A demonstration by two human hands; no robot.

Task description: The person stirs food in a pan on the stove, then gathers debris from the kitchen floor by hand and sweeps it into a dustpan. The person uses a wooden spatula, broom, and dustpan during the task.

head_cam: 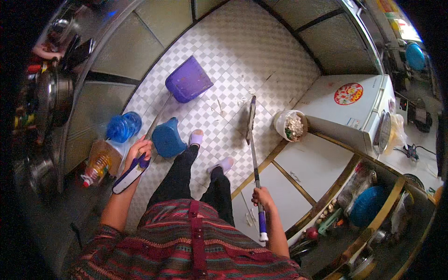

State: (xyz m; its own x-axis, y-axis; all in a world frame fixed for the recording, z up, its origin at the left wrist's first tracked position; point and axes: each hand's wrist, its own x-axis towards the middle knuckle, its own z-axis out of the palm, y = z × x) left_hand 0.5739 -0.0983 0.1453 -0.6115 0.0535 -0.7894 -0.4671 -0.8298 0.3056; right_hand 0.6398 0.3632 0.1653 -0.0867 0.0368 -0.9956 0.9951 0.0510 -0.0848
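Observation:
My left hand (140, 150) is closed around the handle of a long-handled purple dustpan (189, 80), whose pan is near the left cabinets. In my right hand (262, 198) is the pole of a broom (251, 120); its narrow head is at the middle of the tiled floor, left of a white waste bucket (284, 124). Small pale scraps (241, 101) lie on the tiles between the dustpan and the broom head. Whether the broom head touches the floor cannot be told.
A blue plastic stool (168, 138) stands left of my feet, near a large blue water bottle (122, 126) and an oil bottle (98, 168). Cabinets line both sides. A small white refrigerator (336, 115) stands at the right, above open shelves holding a blue basket (369, 206).

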